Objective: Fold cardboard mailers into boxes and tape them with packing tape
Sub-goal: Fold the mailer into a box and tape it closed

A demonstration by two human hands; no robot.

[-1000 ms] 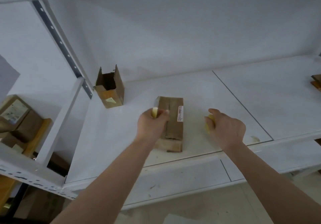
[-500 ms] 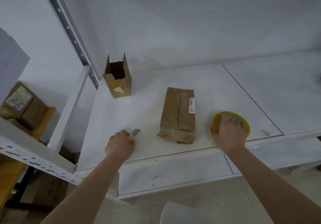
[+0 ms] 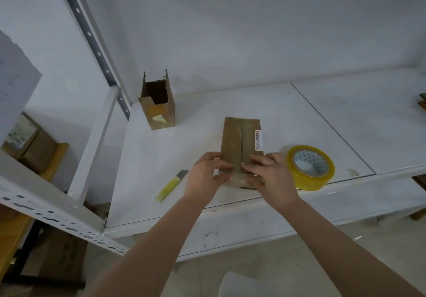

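Since half a second ago both hands have left the yellow box cutter (image 3: 171, 186) and yellow-rimmed roll of clear packing tape (image 3: 310, 167); now my left hand (image 3: 207, 176) and right hand (image 3: 270, 176) grasp the near end of the flat brown cardboard box (image 3: 241, 144) on the white shelf (image 3: 230, 103). I judge the taped seam could lift if I press unevenly.

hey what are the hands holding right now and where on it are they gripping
Both hands hold the flat cardboard box at its near end: the left hand grips the near left corner, and the right hand lies over the near right part.
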